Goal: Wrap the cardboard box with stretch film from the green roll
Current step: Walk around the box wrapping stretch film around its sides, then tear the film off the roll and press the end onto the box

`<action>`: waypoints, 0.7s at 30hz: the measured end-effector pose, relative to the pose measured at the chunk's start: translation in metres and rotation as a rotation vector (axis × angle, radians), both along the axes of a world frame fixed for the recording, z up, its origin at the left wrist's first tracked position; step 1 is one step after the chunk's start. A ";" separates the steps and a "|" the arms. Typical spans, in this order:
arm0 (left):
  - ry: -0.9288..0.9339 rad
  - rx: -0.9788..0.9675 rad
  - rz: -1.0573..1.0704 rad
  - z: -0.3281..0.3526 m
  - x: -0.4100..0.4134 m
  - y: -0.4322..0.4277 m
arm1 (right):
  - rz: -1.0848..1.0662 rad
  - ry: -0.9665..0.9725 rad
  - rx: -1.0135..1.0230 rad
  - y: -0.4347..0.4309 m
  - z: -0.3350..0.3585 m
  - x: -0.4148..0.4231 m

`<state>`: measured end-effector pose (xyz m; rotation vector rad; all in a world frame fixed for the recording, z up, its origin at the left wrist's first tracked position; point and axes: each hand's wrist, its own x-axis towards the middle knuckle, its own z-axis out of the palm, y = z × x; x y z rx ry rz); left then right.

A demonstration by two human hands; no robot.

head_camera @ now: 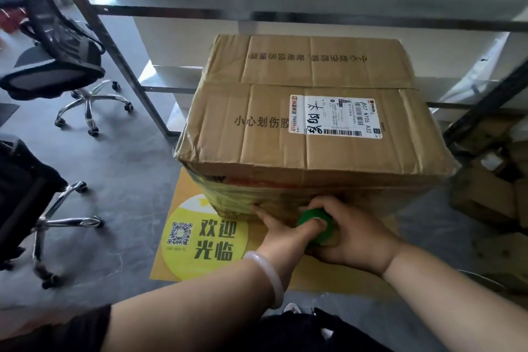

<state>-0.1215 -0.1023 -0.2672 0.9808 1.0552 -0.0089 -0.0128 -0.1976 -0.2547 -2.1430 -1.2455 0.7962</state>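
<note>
A large cardboard box [308,111] with a white shipping label stands on the floor in front of me. Clear stretch film covers its near left corner and lower front face. The green roll [315,223] is held upright against the box's front, low down. My right hand [354,234] grips the roll from the right side. My left hand [281,230] has its thumb pushed into the roll's top core, with fingers stretched toward the box face. A white bangle sits on my left wrist.
The box sits on a yellow floor mat [200,240] with a QR code. Two office chairs [65,60] stand at the left. A metal rack frame [285,17] runs behind the box. Smaller cardboard boxes [485,197] lie at the right.
</note>
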 end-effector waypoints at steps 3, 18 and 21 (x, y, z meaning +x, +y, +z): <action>-0.021 0.001 0.039 -0.002 0.007 -0.007 | -0.049 0.005 0.068 -0.007 -0.004 -0.001; -0.126 -0.216 0.255 0.014 -0.010 -0.022 | -0.201 -0.042 0.246 -0.023 -0.012 -0.023; -0.157 -0.215 0.253 0.016 -0.006 -0.022 | -0.185 -0.030 0.325 -0.025 -0.011 -0.024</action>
